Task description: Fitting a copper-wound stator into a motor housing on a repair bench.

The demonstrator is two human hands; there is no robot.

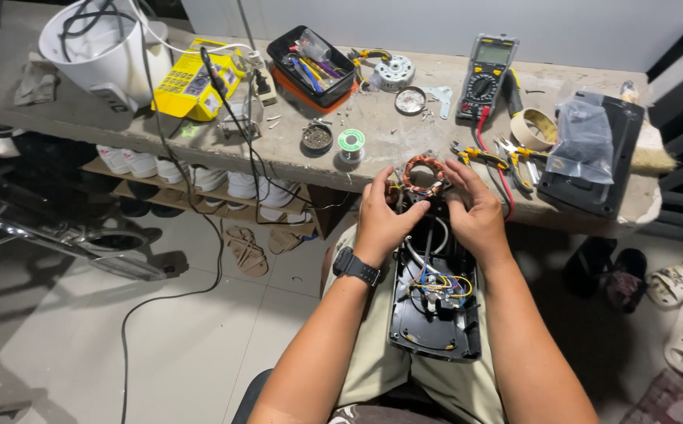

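Observation:
A round motor stator with copper windings [424, 175] sits at the top of an open black plastic housing [435, 314] that rests on my lap. Both hands grip it: my left hand [383, 216], with a black watch on the wrist, holds its left side, and my right hand [476, 213] holds its right side. Coloured wires and white cables [439, 284] run inside the housing below the stator.
The concrete bench [294, 145] carries a multimeter [486, 74], pliers [489, 157], a tape roll [536, 123], a black case with a plastic bag [593, 153], a solder spool [351, 142], a parts tray [314, 67], a yellow box [192, 78] and a white tub [102, 51]. Shoes line the shelf underneath [200, 177].

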